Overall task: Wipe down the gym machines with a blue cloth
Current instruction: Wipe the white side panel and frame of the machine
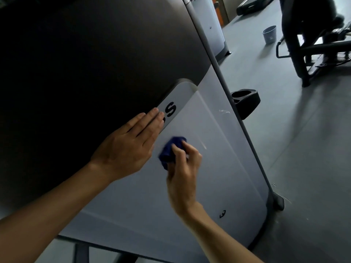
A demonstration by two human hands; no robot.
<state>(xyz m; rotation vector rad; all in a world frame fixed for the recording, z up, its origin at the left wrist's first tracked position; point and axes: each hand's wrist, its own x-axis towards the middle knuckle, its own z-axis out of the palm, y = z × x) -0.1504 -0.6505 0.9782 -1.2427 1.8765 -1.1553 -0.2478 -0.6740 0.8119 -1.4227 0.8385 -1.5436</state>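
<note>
A gym machine's white side panel (218, 168) fills the middle of the view, with a dark upper cover (85, 63) above it and black letters on a raised strip. My right hand (182, 175) grips a bunched blue cloth (171, 150) and presses it against the white panel. My left hand (129, 145) lies flat with straight fingers on the panel's upper edge, fingertips over the lettering. White scuff marks (224, 111) show on the panel to the right of the cloth.
A grey metal post (247, 133) runs down the panel's right edge to a foot on the grey floor. A black holder (246, 100) juts out beside it. A blue-grey bucket (269, 34) and a black exercise machine (313, 44) stand at the back right. Another white machine (210, 23) stands behind.
</note>
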